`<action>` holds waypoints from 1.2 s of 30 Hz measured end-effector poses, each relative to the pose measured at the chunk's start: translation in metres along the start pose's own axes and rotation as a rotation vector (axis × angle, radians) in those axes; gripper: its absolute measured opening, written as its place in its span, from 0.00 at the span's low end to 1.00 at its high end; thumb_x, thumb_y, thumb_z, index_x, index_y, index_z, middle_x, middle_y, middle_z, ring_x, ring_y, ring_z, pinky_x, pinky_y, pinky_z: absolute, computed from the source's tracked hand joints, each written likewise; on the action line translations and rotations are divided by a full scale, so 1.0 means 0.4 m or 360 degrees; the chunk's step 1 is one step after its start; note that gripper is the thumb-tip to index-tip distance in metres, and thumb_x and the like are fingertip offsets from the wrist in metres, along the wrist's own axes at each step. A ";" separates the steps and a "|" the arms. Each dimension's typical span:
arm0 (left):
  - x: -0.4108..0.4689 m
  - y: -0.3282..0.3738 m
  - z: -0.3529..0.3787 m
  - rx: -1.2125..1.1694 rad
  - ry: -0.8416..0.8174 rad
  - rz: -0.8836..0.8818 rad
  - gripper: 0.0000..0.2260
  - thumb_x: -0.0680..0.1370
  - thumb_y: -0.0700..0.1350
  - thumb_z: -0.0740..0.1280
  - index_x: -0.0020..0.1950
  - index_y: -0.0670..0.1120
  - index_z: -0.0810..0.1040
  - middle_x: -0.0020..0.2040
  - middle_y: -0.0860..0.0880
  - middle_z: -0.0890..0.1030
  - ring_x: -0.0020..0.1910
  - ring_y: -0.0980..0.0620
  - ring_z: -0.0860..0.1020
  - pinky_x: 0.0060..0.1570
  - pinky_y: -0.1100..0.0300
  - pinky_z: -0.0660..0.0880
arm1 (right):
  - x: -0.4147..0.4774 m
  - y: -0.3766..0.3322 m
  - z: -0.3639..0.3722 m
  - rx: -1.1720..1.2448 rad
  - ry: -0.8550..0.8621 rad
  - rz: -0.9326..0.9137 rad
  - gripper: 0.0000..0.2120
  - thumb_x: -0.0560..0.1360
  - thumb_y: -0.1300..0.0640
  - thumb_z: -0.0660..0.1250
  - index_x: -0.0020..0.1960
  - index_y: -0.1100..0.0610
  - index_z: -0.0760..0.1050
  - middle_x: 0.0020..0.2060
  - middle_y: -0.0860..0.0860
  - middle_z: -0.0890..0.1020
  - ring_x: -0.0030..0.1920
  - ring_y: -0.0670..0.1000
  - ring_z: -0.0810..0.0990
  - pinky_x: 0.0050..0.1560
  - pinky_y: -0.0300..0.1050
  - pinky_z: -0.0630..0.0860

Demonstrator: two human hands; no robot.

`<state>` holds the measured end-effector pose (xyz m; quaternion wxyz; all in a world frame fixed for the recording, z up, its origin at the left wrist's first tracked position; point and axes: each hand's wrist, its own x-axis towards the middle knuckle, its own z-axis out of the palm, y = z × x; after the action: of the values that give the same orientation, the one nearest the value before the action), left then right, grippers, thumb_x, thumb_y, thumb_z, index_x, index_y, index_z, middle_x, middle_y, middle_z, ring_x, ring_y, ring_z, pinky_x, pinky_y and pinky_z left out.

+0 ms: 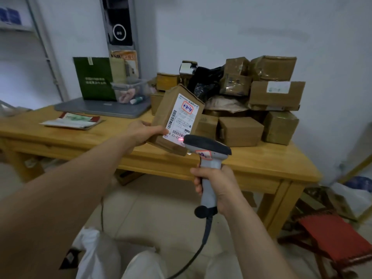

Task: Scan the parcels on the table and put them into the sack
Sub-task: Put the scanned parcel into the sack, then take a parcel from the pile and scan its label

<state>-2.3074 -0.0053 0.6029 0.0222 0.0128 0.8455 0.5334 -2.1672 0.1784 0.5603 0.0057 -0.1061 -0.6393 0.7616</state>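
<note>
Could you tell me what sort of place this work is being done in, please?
Probably a small courier or parcel-sorting room: cardboard parcels piled on a wooden table, and the right hand aiming a corded barcode scanner at the labelled parcel the left hand holds.

Walls (251, 27): plain white, meeting in a corner behind the table's far edge. A grey vertical panel (118, 23) with a dark inset and a white-ringed round mark is fixed at that corner.
Shelf unit (14, 27): white, against the left wall, with a pale upright post (47, 51) beside it.
Table (261, 168): light yellow wood with square legs, its right end near the right wall.
Floor (157, 200): pale beige tiles.
Stool (340, 236): red seat on a dark frame, on the floor beyond the table's near right corner.
Lighting: even and soft.
</note>
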 end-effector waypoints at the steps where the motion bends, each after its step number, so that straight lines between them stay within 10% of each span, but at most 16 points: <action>1: -0.001 -0.009 -0.011 -0.0009 0.0019 -0.0009 0.26 0.67 0.52 0.77 0.60 0.43 0.75 0.51 0.47 0.81 0.49 0.52 0.78 0.42 0.61 0.73 | -0.002 0.004 0.014 -0.0015 -0.0020 0.0009 0.06 0.71 0.66 0.71 0.40 0.60 0.75 0.25 0.52 0.77 0.24 0.49 0.74 0.27 0.41 0.73; 29: -0.057 -0.164 -0.192 -0.0127 0.0354 -0.0208 0.32 0.67 0.56 0.76 0.65 0.44 0.72 0.52 0.48 0.77 0.53 0.49 0.76 0.62 0.50 0.73 | 0.007 0.037 0.221 -0.0074 -0.0215 0.0055 0.08 0.71 0.62 0.72 0.37 0.59 0.74 0.25 0.53 0.77 0.24 0.49 0.73 0.27 0.41 0.72; 36: -0.102 -0.245 -0.261 -0.0296 0.0425 -0.0331 0.27 0.67 0.53 0.76 0.59 0.40 0.75 0.51 0.46 0.80 0.46 0.51 0.79 0.41 0.60 0.75 | 0.015 0.080 0.292 0.0140 -0.0357 0.0187 0.07 0.71 0.64 0.72 0.37 0.60 0.75 0.25 0.53 0.77 0.23 0.49 0.73 0.25 0.39 0.71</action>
<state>-2.2720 -0.1434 0.5603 -0.0340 -0.1477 0.7847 0.6010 -2.1886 0.0597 0.5467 -0.1057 -0.0572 -0.5947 0.7949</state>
